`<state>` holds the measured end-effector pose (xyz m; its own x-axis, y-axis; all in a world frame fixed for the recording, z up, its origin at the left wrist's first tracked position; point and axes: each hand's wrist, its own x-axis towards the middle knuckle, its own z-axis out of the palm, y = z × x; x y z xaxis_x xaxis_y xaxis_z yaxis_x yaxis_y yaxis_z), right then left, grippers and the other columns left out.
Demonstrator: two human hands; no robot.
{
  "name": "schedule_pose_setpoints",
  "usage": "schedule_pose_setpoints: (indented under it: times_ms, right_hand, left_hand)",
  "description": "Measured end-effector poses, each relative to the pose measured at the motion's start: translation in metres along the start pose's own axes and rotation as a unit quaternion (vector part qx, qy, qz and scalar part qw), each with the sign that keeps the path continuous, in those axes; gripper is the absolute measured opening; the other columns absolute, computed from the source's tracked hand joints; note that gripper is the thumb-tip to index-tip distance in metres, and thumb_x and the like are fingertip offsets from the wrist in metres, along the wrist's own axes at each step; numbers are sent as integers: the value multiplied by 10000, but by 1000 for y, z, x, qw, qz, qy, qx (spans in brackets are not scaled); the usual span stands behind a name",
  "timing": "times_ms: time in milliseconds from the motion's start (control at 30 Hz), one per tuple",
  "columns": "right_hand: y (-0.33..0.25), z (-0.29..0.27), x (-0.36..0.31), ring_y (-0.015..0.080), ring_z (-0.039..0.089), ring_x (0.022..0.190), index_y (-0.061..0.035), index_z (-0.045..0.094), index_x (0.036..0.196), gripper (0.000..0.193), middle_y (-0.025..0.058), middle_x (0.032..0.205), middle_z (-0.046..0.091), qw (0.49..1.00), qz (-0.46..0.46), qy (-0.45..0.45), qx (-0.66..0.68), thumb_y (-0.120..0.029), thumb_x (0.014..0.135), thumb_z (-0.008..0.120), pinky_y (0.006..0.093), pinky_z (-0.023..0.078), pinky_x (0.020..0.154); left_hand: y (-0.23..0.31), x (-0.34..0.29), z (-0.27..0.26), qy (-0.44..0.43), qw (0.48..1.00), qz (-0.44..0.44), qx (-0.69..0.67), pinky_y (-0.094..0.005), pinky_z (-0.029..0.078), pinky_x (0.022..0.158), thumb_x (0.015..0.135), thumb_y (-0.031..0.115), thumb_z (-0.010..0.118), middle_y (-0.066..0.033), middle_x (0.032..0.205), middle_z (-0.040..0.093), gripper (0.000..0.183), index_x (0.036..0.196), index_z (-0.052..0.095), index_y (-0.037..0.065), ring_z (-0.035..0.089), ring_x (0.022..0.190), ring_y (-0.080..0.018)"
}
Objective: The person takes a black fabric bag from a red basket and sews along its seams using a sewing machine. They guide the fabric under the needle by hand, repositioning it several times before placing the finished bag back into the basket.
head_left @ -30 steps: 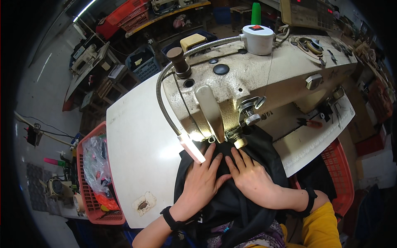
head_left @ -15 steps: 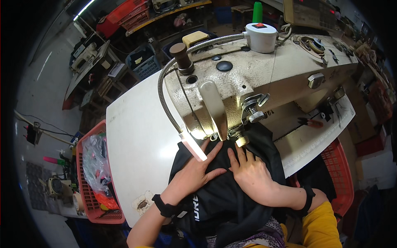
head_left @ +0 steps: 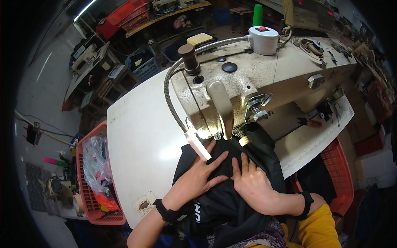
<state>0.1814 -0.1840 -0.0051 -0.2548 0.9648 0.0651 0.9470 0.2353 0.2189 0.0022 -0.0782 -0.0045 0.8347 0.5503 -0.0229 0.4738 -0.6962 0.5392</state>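
A black garment (head_left: 223,192) with white lettering lies on the sewing table and drapes toward my lap, its far end under the head of a beige sewing machine (head_left: 231,91). My left hand (head_left: 195,177) presses flat on its left side with fingers spread, some fingertips partly behind the small lamp (head_left: 199,146). On the right part of the cloth rests my right hand (head_left: 254,186), fingers stretched toward the machine. Both hands are just in front of the needle area, which the machine head hides.
A red-handled thread snipper (head_left: 311,123) lies on the table beneath the machine arm. At the left stands a red basket (head_left: 82,165) with plastic bags; another red basket (head_left: 341,177) with dark cloth is at the right. The white tabletop (head_left: 136,124) extends left.
Both hands have come slightly back toward me, away from the needle area, still lying on the cloth. The whole view has shifted a little.
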Motion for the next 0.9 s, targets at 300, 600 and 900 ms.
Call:
schedule_pose_setpoints:
  times_ms: [300, 600, 900]
  right_hand:
    - [4, 0, 2, 322, 691, 995, 56, 620, 1270, 509, 307, 1237, 637, 1000, 16, 0, 25, -289, 897, 655, 347, 587, 787]
    - [12, 5, 2, 340, 671, 1071, 59, 631, 1251, 504, 291, 1220, 648, 999, 14, 17, 45, -280, 881, 677, 357, 575, 838]
    - [20, 7, 7, 322, 668, 1069, 51, 641, 1230, 488, 254, 1175, 661, 997, 14, 33, 74, -270, 866, 692, 357, 570, 840]
  left_hand:
    - [-1, 1, 2, 11, 1000, -9, -16, -484, 381, 1147, 911, 399, 707, -243, 1614, 212, 690, 1513, 438, 197, 343, 1436, -456]
    - [2, 3, 6, 19, 1000, -17, -6, -485, 390, 1139, 909, 391, 711, -248, 1616, 202, 695, 1512, 436, 182, 341, 1434, -462]
    - [2, 6, 4, 22, 999, -38, -31, -488, 385, 1140, 915, 371, 713, -264, 1608, 227, 704, 1518, 421, 156, 332, 1436, -468]
